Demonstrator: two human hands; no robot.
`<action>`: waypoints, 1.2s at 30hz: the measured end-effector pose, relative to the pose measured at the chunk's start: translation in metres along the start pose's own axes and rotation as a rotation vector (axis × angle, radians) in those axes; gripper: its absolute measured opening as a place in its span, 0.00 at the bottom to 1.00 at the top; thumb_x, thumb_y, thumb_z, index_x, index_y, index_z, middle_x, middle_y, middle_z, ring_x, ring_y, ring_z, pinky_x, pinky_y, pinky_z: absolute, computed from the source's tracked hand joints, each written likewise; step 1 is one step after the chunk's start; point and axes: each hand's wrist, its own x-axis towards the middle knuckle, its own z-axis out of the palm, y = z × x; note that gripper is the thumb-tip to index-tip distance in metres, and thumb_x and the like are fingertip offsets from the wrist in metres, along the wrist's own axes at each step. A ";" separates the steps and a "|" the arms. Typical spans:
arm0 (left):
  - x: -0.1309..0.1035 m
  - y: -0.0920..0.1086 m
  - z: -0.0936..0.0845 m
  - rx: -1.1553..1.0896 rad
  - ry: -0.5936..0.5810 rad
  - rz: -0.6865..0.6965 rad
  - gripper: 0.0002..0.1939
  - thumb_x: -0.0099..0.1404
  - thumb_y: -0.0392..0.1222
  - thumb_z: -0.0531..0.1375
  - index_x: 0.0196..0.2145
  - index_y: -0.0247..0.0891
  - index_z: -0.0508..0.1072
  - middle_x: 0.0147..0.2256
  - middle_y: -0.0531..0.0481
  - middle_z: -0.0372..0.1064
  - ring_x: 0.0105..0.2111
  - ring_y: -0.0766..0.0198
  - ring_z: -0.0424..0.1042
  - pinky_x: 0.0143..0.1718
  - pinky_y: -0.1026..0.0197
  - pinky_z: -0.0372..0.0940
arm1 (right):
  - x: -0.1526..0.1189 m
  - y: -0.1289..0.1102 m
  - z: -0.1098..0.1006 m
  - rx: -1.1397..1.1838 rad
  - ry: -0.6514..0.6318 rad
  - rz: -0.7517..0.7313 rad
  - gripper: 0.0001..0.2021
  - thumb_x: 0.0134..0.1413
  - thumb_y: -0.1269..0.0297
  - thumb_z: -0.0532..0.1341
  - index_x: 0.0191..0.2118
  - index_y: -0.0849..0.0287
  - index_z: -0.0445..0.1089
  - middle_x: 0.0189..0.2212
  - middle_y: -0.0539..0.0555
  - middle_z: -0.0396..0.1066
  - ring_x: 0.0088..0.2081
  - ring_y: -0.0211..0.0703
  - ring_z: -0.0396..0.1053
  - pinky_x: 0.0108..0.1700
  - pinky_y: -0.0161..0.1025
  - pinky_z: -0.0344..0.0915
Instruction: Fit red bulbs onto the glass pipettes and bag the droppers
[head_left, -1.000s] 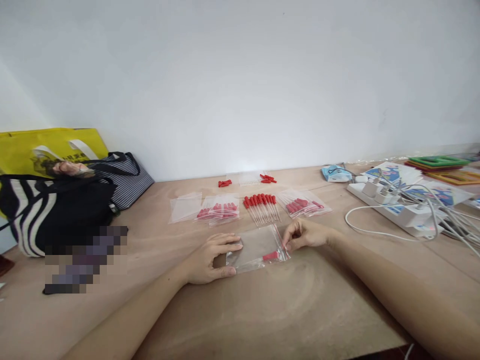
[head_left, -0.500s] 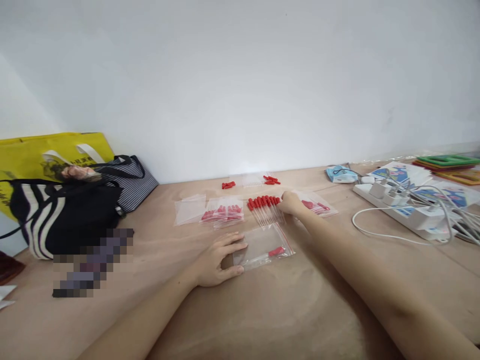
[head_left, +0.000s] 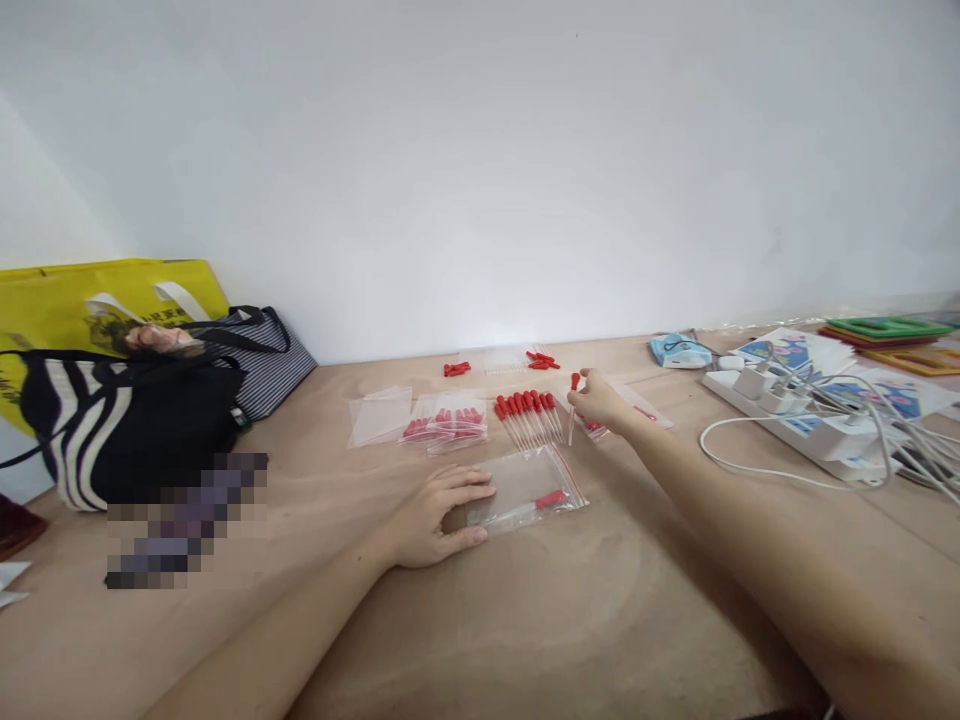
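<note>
My right hand (head_left: 601, 400) pinches a dropper (head_left: 574, 382) with a red rubber bulb and a thin clear tube, its tip pointing down. Just left of it, several more droppers (head_left: 526, 403) lie side by side in a row on the table. My left hand (head_left: 441, 515) rests with fingers and thumb apart at the left edge of a clear zip bag (head_left: 508, 478). Inside that bag, near its red-striped edge, lies a dropper with a red bulb (head_left: 551, 499). Partly hidden behind my right hand is another bag (head_left: 651, 407) with red-bulbed contents.
Flat clear bags (head_left: 380, 417) and filled bags with red bulbs (head_left: 448, 422) lie left of the row. Loose red bulbs (head_left: 456, 370) sit by the wall. Bags (head_left: 90, 430) stand at left. A power strip (head_left: 806, 425) with cables and a blue mask (head_left: 680, 350) are at right.
My right hand has lifted a dropper off the right end of the row and moved slightly right and up with it. My left hand has stayed at the bag.
</note>
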 end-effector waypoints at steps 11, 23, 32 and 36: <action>0.001 0.000 -0.001 0.016 -0.017 -0.009 0.22 0.59 0.49 0.56 0.51 0.45 0.64 0.55 0.49 0.57 0.55 0.54 0.54 0.55 0.48 0.50 | -0.069 0.033 0.003 0.643 0.129 -0.069 0.26 0.43 0.59 0.57 0.49 0.55 0.46 0.24 0.44 0.58 0.20 0.35 0.62 0.22 0.36 0.63; 0.000 0.001 -0.001 0.037 -0.030 -0.037 0.27 0.59 0.51 0.55 0.55 0.44 0.57 0.56 0.48 0.55 0.56 0.54 0.52 0.56 0.48 0.49 | -0.094 0.019 0.020 0.924 -0.259 0.031 0.22 0.37 0.50 0.63 0.34 0.55 0.54 0.19 0.43 0.63 0.18 0.32 0.61 0.21 0.32 0.59; 0.001 0.000 0.000 0.033 -0.033 -0.022 0.27 0.60 0.51 0.55 0.55 0.45 0.57 0.56 0.49 0.55 0.56 0.55 0.52 0.56 0.48 0.47 | -0.089 0.022 0.014 0.590 -0.426 -0.099 0.17 0.35 0.52 0.65 0.24 0.61 0.64 0.16 0.45 0.63 0.17 0.30 0.56 0.20 0.31 0.53; 0.001 0.000 -0.001 0.032 -0.032 -0.027 0.27 0.59 0.51 0.55 0.55 0.43 0.58 0.56 0.48 0.55 0.56 0.54 0.51 0.56 0.48 0.48 | -0.087 0.023 0.011 0.398 -0.524 -0.330 0.20 0.45 0.48 0.57 0.21 0.63 0.68 0.17 0.47 0.61 0.20 0.31 0.55 0.23 0.32 0.52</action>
